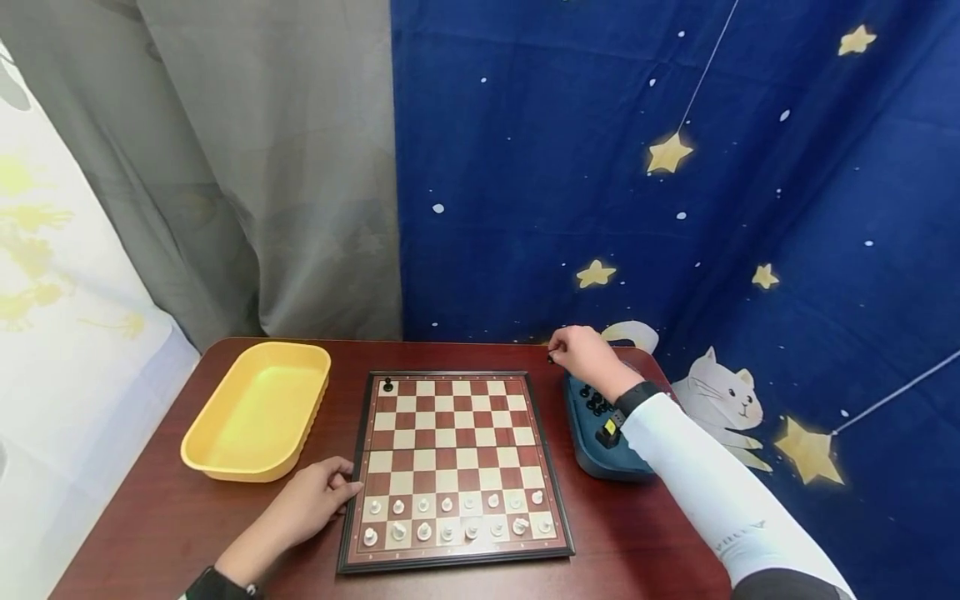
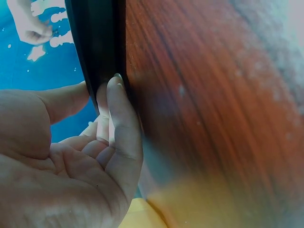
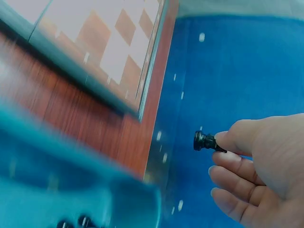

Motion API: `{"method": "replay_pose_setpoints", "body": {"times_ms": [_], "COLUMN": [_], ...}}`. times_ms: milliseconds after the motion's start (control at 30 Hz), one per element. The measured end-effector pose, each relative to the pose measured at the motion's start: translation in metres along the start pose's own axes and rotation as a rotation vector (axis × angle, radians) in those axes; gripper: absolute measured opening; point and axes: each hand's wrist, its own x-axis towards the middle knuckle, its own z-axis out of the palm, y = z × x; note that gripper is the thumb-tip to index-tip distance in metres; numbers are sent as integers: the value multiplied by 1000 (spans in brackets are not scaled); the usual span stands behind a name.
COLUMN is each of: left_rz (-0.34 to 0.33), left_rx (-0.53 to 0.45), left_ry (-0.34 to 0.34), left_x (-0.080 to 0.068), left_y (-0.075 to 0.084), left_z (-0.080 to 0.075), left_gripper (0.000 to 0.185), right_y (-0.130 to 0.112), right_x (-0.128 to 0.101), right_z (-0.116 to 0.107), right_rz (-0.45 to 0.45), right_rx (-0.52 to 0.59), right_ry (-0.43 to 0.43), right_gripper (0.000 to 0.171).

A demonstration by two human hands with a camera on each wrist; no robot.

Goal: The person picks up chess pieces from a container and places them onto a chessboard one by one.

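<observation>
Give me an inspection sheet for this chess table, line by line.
Surface: dark red wooden table, bare wood showing round the board.
Job's things: chessboard with two rows of white pieces on the near side and one black piece on a far corner square; blue tray holding black pieces on the right.
Clutter: yellow tray left of the board, nothing seen in it.
Hands: left hand rests against the board's left edge; right hand pinches a black chess piece beyond the blue tray.
Cables: nothing seen.
Surroundings: grey curtain and blue star-and-cat cloth behind.
</observation>
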Motion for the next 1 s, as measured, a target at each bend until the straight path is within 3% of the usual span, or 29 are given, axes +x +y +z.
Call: {"method": "replay_pose_setpoints", "body": {"times_ms": [533,1000], "left_rz": [-37,-26], "left_rx": [54,57], "left_ry": [0,11], "left_x": [5,4], "left_y": [-2,-1], "left_z": [-1,-2], "left_gripper": [26,26], "right_y": [-112,-190], "right_x": [44,75], "right_z": [40,85], "right_rz": [-250,-412], "right_rx": [18,-64], "right_ry": [-105,-177], "right_gripper": [11,12]}}
